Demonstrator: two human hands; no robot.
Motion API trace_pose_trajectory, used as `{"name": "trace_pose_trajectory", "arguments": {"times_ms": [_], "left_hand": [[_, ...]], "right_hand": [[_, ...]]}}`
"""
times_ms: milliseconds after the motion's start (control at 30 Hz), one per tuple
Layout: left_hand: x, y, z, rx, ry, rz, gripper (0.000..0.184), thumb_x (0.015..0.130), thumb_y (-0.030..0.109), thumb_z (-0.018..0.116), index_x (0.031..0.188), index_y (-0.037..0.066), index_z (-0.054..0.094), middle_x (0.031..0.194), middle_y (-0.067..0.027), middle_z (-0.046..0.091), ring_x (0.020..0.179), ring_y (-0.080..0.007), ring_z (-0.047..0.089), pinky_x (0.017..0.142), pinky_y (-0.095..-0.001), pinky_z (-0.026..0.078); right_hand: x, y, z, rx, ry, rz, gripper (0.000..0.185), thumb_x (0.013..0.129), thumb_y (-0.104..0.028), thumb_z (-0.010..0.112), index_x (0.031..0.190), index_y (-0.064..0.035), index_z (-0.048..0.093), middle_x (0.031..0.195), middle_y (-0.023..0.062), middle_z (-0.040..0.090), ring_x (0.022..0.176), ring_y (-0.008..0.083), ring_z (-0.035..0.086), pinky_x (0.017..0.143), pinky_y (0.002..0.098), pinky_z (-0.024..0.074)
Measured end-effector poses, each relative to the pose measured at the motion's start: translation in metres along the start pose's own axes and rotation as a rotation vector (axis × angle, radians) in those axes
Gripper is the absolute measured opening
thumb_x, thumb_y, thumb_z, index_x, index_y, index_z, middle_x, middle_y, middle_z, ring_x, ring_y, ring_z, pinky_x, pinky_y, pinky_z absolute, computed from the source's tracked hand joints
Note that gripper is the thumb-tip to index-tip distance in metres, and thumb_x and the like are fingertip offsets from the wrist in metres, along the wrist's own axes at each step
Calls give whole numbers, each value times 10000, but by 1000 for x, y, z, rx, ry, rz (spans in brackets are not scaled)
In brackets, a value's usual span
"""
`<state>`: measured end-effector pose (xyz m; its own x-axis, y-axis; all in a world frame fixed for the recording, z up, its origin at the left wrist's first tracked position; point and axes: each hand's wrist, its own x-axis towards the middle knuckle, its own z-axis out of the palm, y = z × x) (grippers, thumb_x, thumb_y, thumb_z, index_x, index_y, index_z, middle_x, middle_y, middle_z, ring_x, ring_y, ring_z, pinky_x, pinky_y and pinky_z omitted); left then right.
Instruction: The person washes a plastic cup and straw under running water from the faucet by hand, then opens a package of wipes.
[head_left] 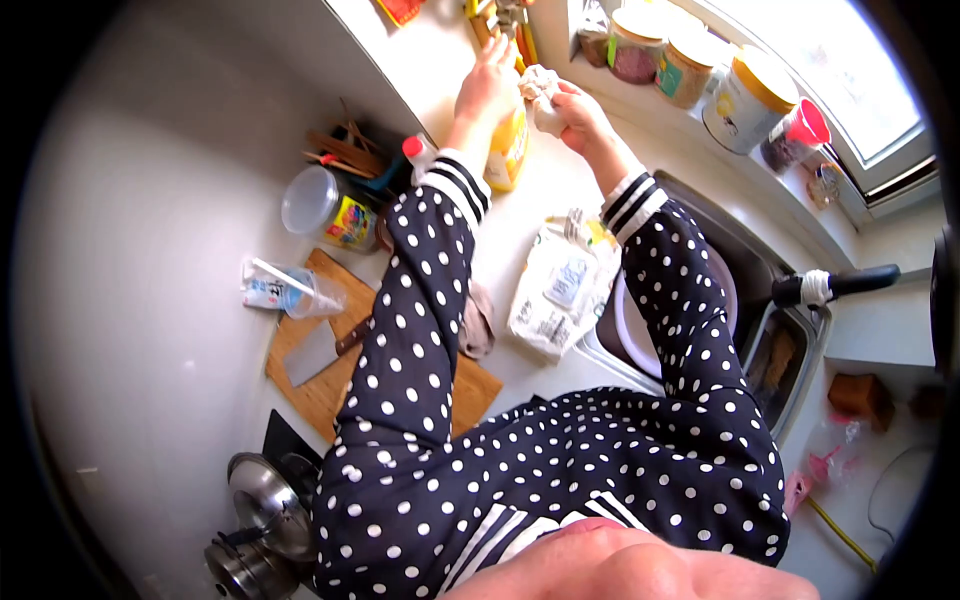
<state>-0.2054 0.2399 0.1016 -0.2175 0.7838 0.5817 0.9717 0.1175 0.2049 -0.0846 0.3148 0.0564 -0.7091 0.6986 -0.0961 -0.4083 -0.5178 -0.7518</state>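
My right hand (585, 120) is closed on a crumpled white wipe (540, 88), held above the far part of the counter. To its left, my left hand (487, 85) reaches out with its fingers stretched, beside some yellow bottles. A yellow bottle (507, 155) stands just under and right of that hand; whether they touch is hidden. Between my forearms lies a white soft pack of wipes (562, 285) on the counter.
Left of my arms are a cutting board (315, 270) with a cleaver (312, 352), a lidded jar (350, 222) and a plastic cup (320, 295). At right, a sink (690, 200) holds a white basin (722, 290). Several jars (685, 70) line the windowsill. Steel pots (270, 505) stand lower left.
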Motion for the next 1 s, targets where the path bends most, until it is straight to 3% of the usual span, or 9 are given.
{"name": "trace_pose_trajectory", "arguments": {"times_ms": [200, 333, 400, 433, 467, 567, 733, 867, 1000], "left_hand": [[-55, 31, -48, -243, 168, -35, 481, 753, 65, 555, 1227, 57, 476, 1266, -166, 456, 1162, -305, 446, 949, -336, 388], [-198, 77, -80, -254, -23, -257, 418, 782, 108, 588, 1174, -2, 495, 1211, -195, 482, 1125, -322, 468, 940, -358, 385], [-284, 106, -75, -209, -116, -553, 514, 778, 145, 611, 1226, 0, 402, 1118, -198, 456, 1001, -334, 489, 880, -387, 410], [-323, 118, -66, -180, -112, -595, 544, 775, 185, 633, 1215, -18, 386, 1080, -201, 452, 927, -302, 510, 819, -376, 435], [-347, 136, -70, -406, -232, -871, 597, 776, 261, 640, 1212, -38, 363, 1066, -212, 436, 938, -291, 524, 814, -367, 437], [-379, 169, -59, -555, -287, -1118, 601, 774, 353, 659, 1096, -82, 399, 914, -168, 523, 729, -221, 566, 676, -325, 472], [-367, 178, -19, -973, -134, -1420, 493, 773, 332, 679, 963, -57, 442, 836, -127, 573, 715, -161, 581, 534, -272, 496], [-366, 167, -7, -1090, -104, -1504, 376, 780, 230, 680, 946, -27, 463, 876, -105, 563, 686, -139, 574, 533, -257, 502], [-377, 160, -3, -1117, -127, -1530, 366, 790, 215, 670, 990, -1, 453, 917, -94, 558, 760, -160, 581, 613, -275, 506]], "right_hand": [[-149, -26, -58, 192, -44, 303, 319, 865, -179, 489, 1154, -43, 489, 983, 78, 592, 845, 173, 588, 691, 279, 498], [-221, 6, -99, -231, 152, 274, 307, 835, -209, 589, 1093, -45, 552, 894, 30, 627, 714, 89, 588, 595, 206, 481], [-253, 33, -109, -531, 133, 347, 273, 816, -126, 605, 1062, -9, 581, 931, 72, 630, 796, 148, 609, 685, 241, 482], [-259, 46, -109, -771, 100, 227, 224, 800, -109, 618, 1001, -9, 616, 889, 90, 645, 786, 171, 614, 700, 255, 473], [-259, 55, -117, -1148, 50, 9, 215, 780, -66, 601, 990, -25, 622, 929, 98, 631, 797, 233, 604, 729, 299, 467], [-247, 56, -98, -1577, 156, -630, 241, 752, -26, 558, 987, -35, 610, 988, 102, 572, 914, 303, 522, 772, 355, 450], [-318, 123, -92, -1693, -39, -480, 350, 669, 69, 496, 998, -6, 586, 1042, 122, 522, 919, 321, 487, 807, 363, 438], [-319, 99, -90, -1608, -375, -401, 355, 681, 65, 490, 1021, 0, 571, 1081, 119, 502, 995, 301, 475, 853, 357, 427], [-288, 89, -95, -1711, -177, -446, 273, 725, 26, 500, 982, -4, 584, 1091, 119, 493, 981, 296, 477, 832, 356, 447]]}}
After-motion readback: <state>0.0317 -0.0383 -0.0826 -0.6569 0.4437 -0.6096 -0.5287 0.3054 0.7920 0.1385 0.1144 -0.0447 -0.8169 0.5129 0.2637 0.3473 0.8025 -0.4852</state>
